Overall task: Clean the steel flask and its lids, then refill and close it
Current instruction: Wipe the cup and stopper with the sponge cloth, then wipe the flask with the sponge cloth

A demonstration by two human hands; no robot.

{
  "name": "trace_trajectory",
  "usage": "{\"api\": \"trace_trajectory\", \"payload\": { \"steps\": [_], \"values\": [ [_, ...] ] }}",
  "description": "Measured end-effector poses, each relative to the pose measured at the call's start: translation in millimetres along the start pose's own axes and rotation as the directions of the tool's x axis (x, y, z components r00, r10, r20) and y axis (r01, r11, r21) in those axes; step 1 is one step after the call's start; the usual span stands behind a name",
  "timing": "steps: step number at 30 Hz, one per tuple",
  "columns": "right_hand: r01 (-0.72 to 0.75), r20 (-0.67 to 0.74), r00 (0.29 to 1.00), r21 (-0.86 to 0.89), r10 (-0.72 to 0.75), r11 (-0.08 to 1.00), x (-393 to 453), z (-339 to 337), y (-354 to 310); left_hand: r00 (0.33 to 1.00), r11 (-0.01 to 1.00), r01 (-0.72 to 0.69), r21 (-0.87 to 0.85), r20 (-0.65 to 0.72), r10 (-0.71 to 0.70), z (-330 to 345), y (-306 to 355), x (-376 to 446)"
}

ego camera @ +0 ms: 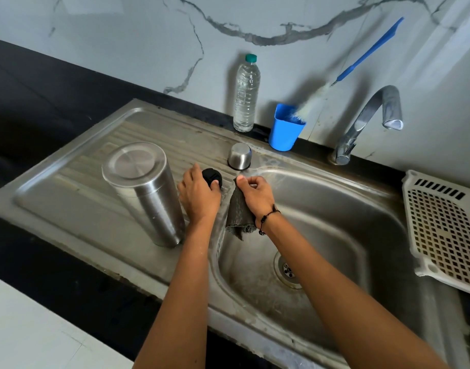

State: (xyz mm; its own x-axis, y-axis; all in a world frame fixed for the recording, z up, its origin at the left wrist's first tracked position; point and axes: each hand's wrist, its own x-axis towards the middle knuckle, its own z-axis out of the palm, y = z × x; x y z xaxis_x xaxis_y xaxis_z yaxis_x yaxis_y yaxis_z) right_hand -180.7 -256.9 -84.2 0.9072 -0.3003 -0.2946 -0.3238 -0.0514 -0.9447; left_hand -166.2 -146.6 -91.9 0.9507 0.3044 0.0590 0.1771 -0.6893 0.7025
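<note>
Flask (146, 193) upturned on our draining board, lids set out beside it.

At nine o'clock of our left hand (198, 194) stands the flask, base up. Our left hand grasps the black lid (211, 177) on the board; at one o'clock of it sits the steel cap (239, 155), mouth down. Our right hand (255, 194) pinches a dark cloth (238, 215) over the sink (335, 222) rim. At twelve o'clock: water bottle (246, 94), blue cup (285, 129) with brush (367, 55); tap (367, 121) at two; white basket (444, 230) at three.
</note>
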Motion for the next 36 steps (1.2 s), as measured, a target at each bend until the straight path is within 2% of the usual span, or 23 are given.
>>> {"api": "trace_trajectory", "payload": {
  "steps": [4,8,10,14,17,19,20,22,25,27,29,31,33,36],
  "values": [
    [0.002,0.010,1.000,0.051,-0.003,0.999,-9.3,-2.5,-7.8,0.997,0.997,-0.078,-0.021,-0.025,0.077,-6.8,14.7,-8.2],
    [0.049,-0.013,0.999,0.106,-0.048,0.993,-24.8,-9.6,-19.9,0.949,0.955,-0.289,-0.064,-0.150,0.277,-21.1,40.7,-29.1],
    [0.102,-0.015,0.995,0.189,-0.101,0.977,-36.7,-13.0,-26.6,0.883,0.904,-0.424,-0.050,-0.242,0.401,-34.0,54.1,-42.6],
    [0.195,0.027,0.973,0.434,-0.229,0.880,-65.2,-15.8,-39.2,0.690,0.757,-0.653,0.014,-0.402,0.602,-68.7,74.0,-66.4],
    [0.200,0.045,0.965,0.513,-0.259,0.835,-80.0,-10.0,-42.2,0.579,0.732,-0.668,0.134,-0.526,0.624,-98.7,70.1,-78.5],
    [0.179,0.058,0.967,0.531,-0.247,0.828,-89.6,-4.0,-43.0,0.539,0.781,-0.570,0.256,-0.601,0.590,-115.8,58.3,-84.0],
    [0.165,0.068,0.969,0.539,-0.237,0.826,-94.0,-1.3,-42.9,0.545,0.814,-0.511,0.276,-0.628,0.555,-122.4,50.9,-84.0],
    [0.134,0.089,0.972,0.554,-0.218,0.821,-103.8,3.7,-43.8,0.597,0.879,-0.426,0.216,-0.662,0.452,-132.5,34.4,-80.0],
    [0.120,0.084,0.977,0.543,-0.197,0.831,-116.9,9.5,-42.5,0.724,0.933,-0.360,-0.002,-0.631,0.278,-140.7,9.7,-76.4],
    [0.115,0.079,0.980,0.517,-0.181,0.849,-123.4,10.4,-37.1,0.853,0.927,-0.299,-0.225,-0.499,0.154,-140.0,-3.1,-81.0],
    [0.096,0.079,0.985,0.502,-0.156,0.860,-129.4,8.8,-31.5,0.944,0.896,-0.201,-0.395,-0.322,0.070,-133.8,-15.7,-85.6],
    [0.086,0.072,0.988,0.494,-0.139,0.865,-133.1,6.1,-27.0,0.985,0.868,-0.096,-0.486,-0.171,0.013,-125.8,-27.5,-85.0],
    [0.080,0.057,0.991,0.493,-0.124,0.867,-135.0,1.6,-22.5,0.998,0.833,-0.016,-0.553,-0.059,-0.020,-120.9,-34.2,-83.6],
    [0.078,0.021,0.995,0.492,-0.102,0.867,-137.2,-8.3,-18.7,1.000,0.823,0.007,-0.568,-0.007,-0.013,-118.2,-39.0,-79.7]
  ]
}}
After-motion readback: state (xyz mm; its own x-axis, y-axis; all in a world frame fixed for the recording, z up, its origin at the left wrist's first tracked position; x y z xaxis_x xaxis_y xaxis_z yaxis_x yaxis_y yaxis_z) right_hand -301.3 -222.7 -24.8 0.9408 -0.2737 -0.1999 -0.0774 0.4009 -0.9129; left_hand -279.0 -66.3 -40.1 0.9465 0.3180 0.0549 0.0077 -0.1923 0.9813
